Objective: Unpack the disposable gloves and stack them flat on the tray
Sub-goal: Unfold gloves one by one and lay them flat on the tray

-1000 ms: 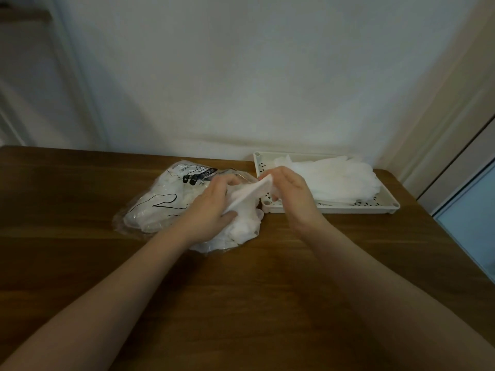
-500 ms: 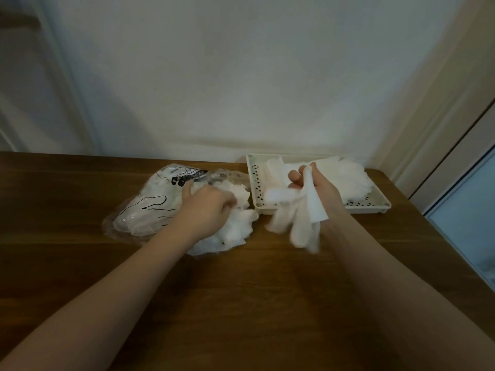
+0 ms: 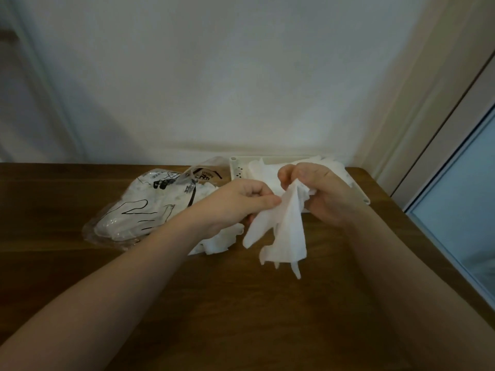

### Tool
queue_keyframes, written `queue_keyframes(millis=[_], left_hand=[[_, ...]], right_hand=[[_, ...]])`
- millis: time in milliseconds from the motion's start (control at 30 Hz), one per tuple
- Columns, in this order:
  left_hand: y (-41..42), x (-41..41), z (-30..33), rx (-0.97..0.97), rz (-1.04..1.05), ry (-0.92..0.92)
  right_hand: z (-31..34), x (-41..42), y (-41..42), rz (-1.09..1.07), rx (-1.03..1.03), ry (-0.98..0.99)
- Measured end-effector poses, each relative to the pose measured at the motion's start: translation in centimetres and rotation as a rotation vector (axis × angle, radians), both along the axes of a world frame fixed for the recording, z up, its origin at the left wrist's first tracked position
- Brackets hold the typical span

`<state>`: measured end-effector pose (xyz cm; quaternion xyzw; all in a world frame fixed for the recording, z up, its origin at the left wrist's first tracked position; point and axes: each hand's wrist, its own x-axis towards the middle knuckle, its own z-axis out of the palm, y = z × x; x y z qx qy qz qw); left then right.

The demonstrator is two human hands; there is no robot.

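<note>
Both my hands are pinching one white glove (image 3: 278,231) above the table (image 3: 241,317). My right hand (image 3: 321,194) has its fingers curled round the bunched top of the glove, thumb and forefinger pressed together over the fold. My left hand (image 3: 235,204) nips the glove's left edge between thumb tip and forefinger, the other fingers curled under; how far those lower fingers close I cannot quite tell, since the glove hides them. The glove hangs from the two grips, its thin finger-ends pointing down toward the wood without touching it.

Half a second ago my left hand was down on the open bag (image 3: 139,210), fist in the loose heap of gloves (image 3: 217,241), while my right hand alone held the glove up in front of the tray (image 3: 359,191). Since then the left hand has lifted off the heap and come across to take the glove's edge, and the right hand has drawn nearer to me, so the glove now hangs between the two.

The bag lies to the left, with the heap spilling from its mouth just under my left wrist. The tray sits behind my right hand at the table's far edge, with the stack (image 3: 263,171) of gloves lying in it. The held glove is in front of the tray, between it and me.
</note>
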<state>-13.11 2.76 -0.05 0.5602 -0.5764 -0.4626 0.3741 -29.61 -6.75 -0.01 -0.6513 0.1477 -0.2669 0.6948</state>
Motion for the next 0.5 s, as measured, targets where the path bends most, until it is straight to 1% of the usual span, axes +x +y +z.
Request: queue_keyframes(millis=[100,133,200,233,267,300,367,400,433,467,500], left_hand=[[-0.3,-0.3,0.1,-0.024,0.024,-0.015],[-0.3,-0.5,0.2,-0.02,0.021,0.012],[-0.7,-0.9,0.3,-0.001,0.002,0.193],[-0.8,-1.2,0.5,0.01,0.008,0.306],[-0.9,-1.5,0.8,0.021,0.032,0.391],[-1.1,-1.8,1.0,0.033,0.067,0.442],[-1.4,-2.4,1.2,0.032,0.11,0.464],[-1.6,-2.7,1.2,0.017,0.111,0.44],[-1.9,-3.0,1.1,0.002,0.114,0.402],[-2.0,-3.0,1.0,-0.008,0.121,0.359],[-2.2,-3.2,0.9,-0.014,0.127,0.322]], right_hand=[[0.4,-1.9,-0.7,-0.02,0.006,0.05],[0.6,-2.2,-0.7,-0.05,-0.013,0.095],[0.8,-2.6,-0.7,-0.187,-0.109,0.237],[0.8,-2.7,-0.9,-0.261,-0.121,0.281],[0.7,-2.8,-1.0,-0.308,-0.079,0.292],[0.6,-2.8,-1.2,-0.32,0.016,0.263],[0.5,-3.1,-1.4,-0.311,0.336,0.092],[0.4,-3.3,-1.5,-0.294,0.494,-0.007],[0.2,-3.6,-1.8,-0.269,0.6,-0.088],[0.0,-3.8,-1.9,-0.232,0.643,-0.131],[-0.2,-4.3,-2.2,-0.192,0.634,-0.144]])
